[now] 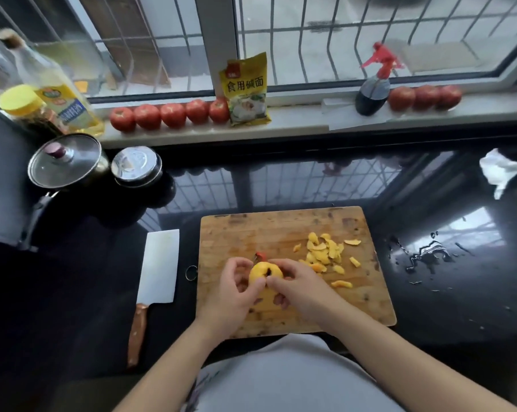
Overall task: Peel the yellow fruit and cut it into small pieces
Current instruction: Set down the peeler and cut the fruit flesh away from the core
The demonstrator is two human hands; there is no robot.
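The yellow fruit (264, 273) is held over the wooden cutting board (251, 230), its dark stem hollow facing up. My left hand (232, 292) cups it from the left. My right hand (299, 285) presses on it from the right and holds a peeler (261, 257), whose red tip and metal head stick out behind the fruit. A heap of yellow peel strips (325, 254) lies on the board to the right of my hands. A cleaver (159, 266) with a white blade and wooden handle rests flat on the dark counter left of the board.
A lidded pot (65, 162) and a steel lidded bowl (137, 165) stand at the back left. Tomatoes (162, 114), a yellow packet (247, 90), an oil bottle (61, 96) and a spray bottle (373, 90) line the windowsill. Water spots (426, 254) and a crumpled tissue (499, 169) lie right.
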